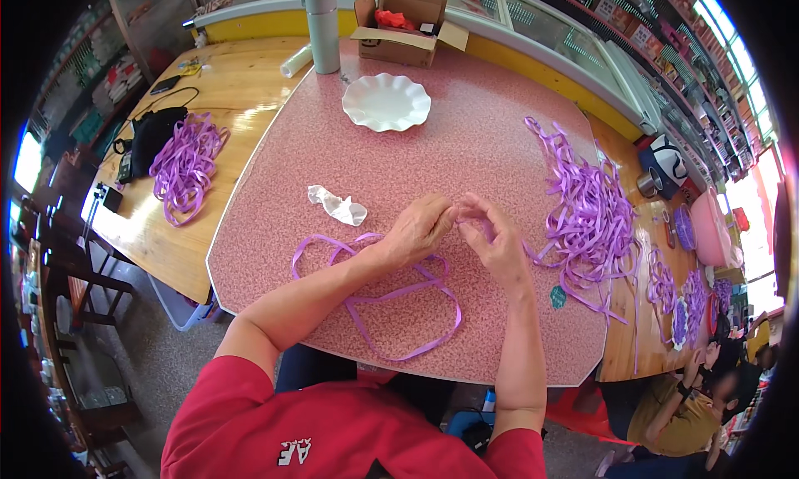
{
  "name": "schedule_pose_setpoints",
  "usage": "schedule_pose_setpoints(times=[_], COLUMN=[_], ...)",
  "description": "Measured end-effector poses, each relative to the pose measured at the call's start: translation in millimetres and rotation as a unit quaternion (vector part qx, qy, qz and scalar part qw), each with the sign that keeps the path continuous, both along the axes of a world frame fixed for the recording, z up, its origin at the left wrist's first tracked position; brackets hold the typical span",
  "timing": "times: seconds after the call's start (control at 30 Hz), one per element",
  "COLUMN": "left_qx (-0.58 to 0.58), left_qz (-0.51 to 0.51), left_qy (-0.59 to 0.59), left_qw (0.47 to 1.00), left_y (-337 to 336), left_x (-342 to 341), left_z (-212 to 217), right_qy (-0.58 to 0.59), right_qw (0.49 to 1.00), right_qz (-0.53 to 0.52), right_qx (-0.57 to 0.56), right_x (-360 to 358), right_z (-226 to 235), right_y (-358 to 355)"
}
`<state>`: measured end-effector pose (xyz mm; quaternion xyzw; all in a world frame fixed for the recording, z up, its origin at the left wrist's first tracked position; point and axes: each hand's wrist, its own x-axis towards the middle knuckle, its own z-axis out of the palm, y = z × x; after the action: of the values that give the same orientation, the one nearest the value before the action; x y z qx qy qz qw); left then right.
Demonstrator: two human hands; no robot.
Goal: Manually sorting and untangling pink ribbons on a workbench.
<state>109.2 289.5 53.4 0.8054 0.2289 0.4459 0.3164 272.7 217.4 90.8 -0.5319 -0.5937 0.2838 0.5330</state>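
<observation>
Both hands meet over the pink table [466, 146], a little nearer the person than the white plate [386, 102]. The left hand [420, 228] and right hand [493, 233] have their fingertips pinched together on a purple ribbon [391, 300], fingers curled nearly closed; the exact grip between them is too small to tell. The ribbon trails from the hands in loose loops on the table, toward the person. A crumpled wrapper [337, 204] lies left of the hands. A ribbon pile [587, 213] sits right of the plate, another bundle [185, 164] far left of it. A box [405, 29] and flask [322, 28] stand beyond the plate.
</observation>
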Motion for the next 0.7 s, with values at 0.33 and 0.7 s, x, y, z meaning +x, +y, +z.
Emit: schedule_pose_setpoints(times=[0.33,0.7], left_qx=[-0.190,-0.291], left_qz=[-0.075,-0.049], left_qy=[0.007,0.038], left_qw=[0.979,0.955], left_y=[4,7], left_x=[-4,-2], left_z=[5,-2], right_qy=[-0.031,-0.280], right_qw=[0.999,0.942], right_qz=[-0.005,-0.056], right_qx=[0.007,0.175], right_x=[3,3], right_z=[-7,-2], right_y=[2,0])
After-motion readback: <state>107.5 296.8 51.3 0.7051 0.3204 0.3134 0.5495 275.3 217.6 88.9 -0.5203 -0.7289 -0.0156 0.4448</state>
